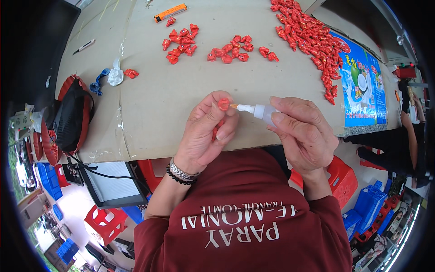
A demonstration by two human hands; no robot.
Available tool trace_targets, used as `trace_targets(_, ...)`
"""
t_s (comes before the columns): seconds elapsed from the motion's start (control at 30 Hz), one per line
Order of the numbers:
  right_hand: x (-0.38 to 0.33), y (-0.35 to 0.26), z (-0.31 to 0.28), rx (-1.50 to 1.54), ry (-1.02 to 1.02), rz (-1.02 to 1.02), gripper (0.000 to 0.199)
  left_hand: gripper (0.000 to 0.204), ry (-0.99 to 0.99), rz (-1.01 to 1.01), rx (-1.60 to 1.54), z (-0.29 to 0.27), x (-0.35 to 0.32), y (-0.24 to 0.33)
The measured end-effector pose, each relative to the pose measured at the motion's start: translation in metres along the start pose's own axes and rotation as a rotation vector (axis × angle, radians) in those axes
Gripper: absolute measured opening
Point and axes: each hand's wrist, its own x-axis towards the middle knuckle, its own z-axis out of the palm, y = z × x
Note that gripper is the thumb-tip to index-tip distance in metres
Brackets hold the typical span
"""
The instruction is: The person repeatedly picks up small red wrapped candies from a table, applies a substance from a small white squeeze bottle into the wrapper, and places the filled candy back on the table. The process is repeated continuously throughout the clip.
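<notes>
Between the thumb and fingers of my left hand (205, 124) is a small glossy red figurine (223, 104), its round hollow end facing up. More red shows lower in the same hand, partly covered by the fingers; whether it is a second piece I cannot tell. My right hand (308, 131) grips a translucent squeeze bottle (263, 113) with a white nozzle. The nozzle's thin orange tip (234, 106) points left, right at the figurine's rim. Both hands are above the near edge of the table (158, 109).
Similar red pieces lie in a left group (182, 41), a middle group (231, 51) and a large pile (308, 36) at right, beside a blue printed sheet (360, 86). An orange box (170, 12), a pen (84, 46), crumpled white tissue (115, 75) and a black-and-red bag (74, 118) also lie there.
</notes>
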Motion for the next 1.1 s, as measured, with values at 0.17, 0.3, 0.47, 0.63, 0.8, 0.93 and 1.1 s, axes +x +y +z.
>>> trace_targets(0.17,-0.0017,0.0018,0.0047,-0.015,0.057,-0.011,0.025,0.016,0.034,-0.012,0.017,0.0037,-0.0003,-0.0004)
trace_targets(0.3,-0.0015,0.0026,0.0052,-0.025,0.058,-0.021,0.025,0.017,0.023,-0.02,0.028,0.0032,-0.0004,-0.0003)
trace_targets(0.47,0.0001,-0.0006,0.0013,-0.025,-0.008,-0.005,0.028,0.017,0.018,-0.021,0.034,0.0022,-0.0004,-0.0002)
trace_targets(0.63,0.0003,0.0014,0.0045,-0.054,0.041,-0.031,0.025,0.018,0.021,-0.033,0.033,-0.0011,-0.0005,-0.0016)
trace_targets(0.8,-0.0002,0.0032,0.0062,-0.072,0.072,-0.063,0.024,0.019,0.096,-0.014,0.043,0.0071,-0.002,-0.0009)
trace_targets(0.93,0.0029,-0.0026,0.0004,-0.062,0.035,-0.048,0.027,0.02,0.062,-0.022,0.039,0.0042,-0.0016,-0.0008)
trace_targets(1.1,0.0025,-0.003,0.0004,-0.053,0.013,-0.044,0.029,0.021,0.047,-0.032,0.038,0.0028,-0.0014,-0.0017)
